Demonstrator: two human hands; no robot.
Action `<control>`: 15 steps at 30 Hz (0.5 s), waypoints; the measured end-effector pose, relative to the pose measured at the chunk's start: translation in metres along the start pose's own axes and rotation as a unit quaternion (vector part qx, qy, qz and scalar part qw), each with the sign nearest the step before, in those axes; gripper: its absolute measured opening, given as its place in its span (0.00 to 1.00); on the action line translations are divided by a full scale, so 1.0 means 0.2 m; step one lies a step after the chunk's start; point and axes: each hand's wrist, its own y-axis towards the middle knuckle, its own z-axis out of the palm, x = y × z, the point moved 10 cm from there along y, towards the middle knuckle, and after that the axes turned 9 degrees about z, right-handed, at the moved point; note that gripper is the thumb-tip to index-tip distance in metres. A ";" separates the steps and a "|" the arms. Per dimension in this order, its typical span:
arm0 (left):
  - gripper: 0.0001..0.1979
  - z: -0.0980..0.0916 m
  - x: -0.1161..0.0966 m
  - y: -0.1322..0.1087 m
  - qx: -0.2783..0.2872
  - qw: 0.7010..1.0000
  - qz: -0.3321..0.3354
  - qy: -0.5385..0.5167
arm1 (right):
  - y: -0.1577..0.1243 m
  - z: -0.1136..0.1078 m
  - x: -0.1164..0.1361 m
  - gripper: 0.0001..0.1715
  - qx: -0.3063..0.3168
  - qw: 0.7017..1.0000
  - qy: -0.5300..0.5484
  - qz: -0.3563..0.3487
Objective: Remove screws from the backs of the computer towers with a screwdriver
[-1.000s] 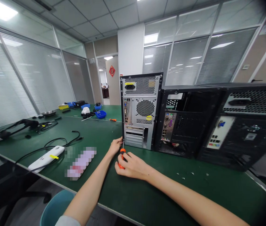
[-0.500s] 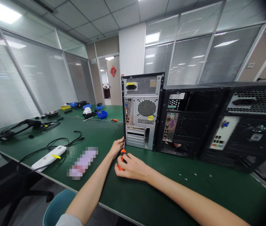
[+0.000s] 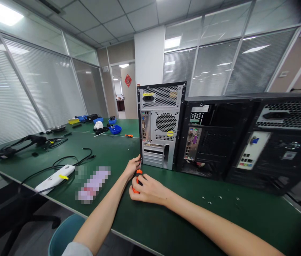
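Right hand [image 3: 147, 189] grips the screwdriver [image 3: 139, 172], apparently working a computer case [image 3: 161, 142] screw. Left hand [image 3: 132, 166] pinches the shaft; the tip needs to be kept seated.

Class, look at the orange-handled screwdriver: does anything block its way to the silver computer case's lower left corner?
Nothing visible does. The right hand grips the orange-handled screwdriver, its thin shaft pointing up at the silver computer case's corner. The left hand rests beside the shaft, not across it.
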 end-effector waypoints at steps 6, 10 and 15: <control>0.27 0.03 -0.03 -0.04 0.006 1.000 -0.012 -0.006 | 0.00 0.01 0.01 0.13 -0.001 1.000 -0.002 -0.002; 0.29 0.03 -0.04 -0.05 -0.006 1.000 -0.019 -0.007 | 0.00 0.01 0.01 0.14 0.000 1.000 -0.003 -0.005; 0.29 0.03 -0.03 -0.04 0.002 1.000 -0.010 -0.001 | 0.00 0.01 0.01 0.13 0.003 1.000 -0.002 -0.002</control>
